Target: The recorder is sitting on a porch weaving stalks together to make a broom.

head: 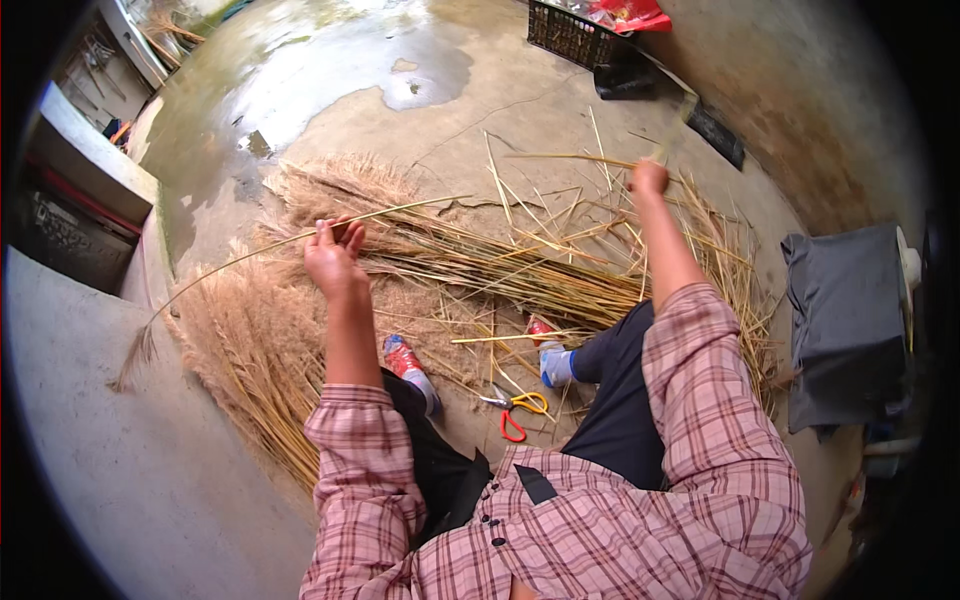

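My left hand (336,251) pinches a long dry reed stalk (262,256), whose feathery tip droops to the lower left and whose bare end points right. My right hand (649,178), raised at the upper right, is closed around a thin yellow stalk piece (574,157). A bundle of reed stalks (517,274) with fluffy plumes lies across the floor below and between my hands. Another bunch of plumed reeds (259,337) spreads at the left. Scissors with one yellow and one red handle (517,405) rest on the floor between my legs.
Loose cut stalks (720,247) are strewn at the right. A black plastic crate (574,36) stands at the top, near the wall. At the right is an object draped in dark cloth (844,330). A concrete ledge (150,450) runs along the left; a wet patch (337,67) covers floor farther off.
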Demonstrator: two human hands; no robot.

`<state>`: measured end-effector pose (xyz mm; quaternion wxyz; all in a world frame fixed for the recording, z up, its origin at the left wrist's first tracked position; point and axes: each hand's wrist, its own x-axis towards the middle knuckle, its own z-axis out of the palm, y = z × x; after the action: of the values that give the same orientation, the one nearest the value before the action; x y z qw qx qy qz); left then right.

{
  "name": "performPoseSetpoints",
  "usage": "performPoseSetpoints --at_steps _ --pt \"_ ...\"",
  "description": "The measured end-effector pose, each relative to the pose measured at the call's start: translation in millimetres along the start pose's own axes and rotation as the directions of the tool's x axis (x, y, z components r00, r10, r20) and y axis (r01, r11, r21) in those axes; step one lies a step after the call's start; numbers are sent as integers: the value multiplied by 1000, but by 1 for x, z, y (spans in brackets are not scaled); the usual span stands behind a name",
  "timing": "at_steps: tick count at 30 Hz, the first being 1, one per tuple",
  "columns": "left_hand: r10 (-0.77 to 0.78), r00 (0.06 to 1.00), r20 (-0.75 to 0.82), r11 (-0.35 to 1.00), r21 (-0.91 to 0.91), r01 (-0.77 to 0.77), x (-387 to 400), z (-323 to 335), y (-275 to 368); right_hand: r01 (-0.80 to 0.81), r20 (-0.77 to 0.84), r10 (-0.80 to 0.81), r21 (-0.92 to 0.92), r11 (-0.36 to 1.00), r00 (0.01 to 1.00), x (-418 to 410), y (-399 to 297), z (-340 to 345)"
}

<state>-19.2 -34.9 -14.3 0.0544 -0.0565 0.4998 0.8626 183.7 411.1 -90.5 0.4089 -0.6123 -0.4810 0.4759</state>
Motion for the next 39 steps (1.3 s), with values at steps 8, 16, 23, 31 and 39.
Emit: performPoseSetpoints --at_steps 8,16,23,31,39 --pt "-55 998 44 983 180 46 -12 11 -1 -442 331 314 454 773 890 19 4 -49" --pt "-142 945 293 983 150 101 -45 48 -46 583 964 -261 185 791 48 -185 -54 8" --pt "-158 956 247 977 181 115 -52 42 -33 955 981 -193 81 286 -26 -228 -51 15" --pt "74 990 -118 997 27 -72 6 -1 17 853 721 456 -453 -260 522 -60 25 10" --pt "49 999 -5 998 39 -48 -8 7 3 933 988 -151 28 359 28 -219 -32 13"
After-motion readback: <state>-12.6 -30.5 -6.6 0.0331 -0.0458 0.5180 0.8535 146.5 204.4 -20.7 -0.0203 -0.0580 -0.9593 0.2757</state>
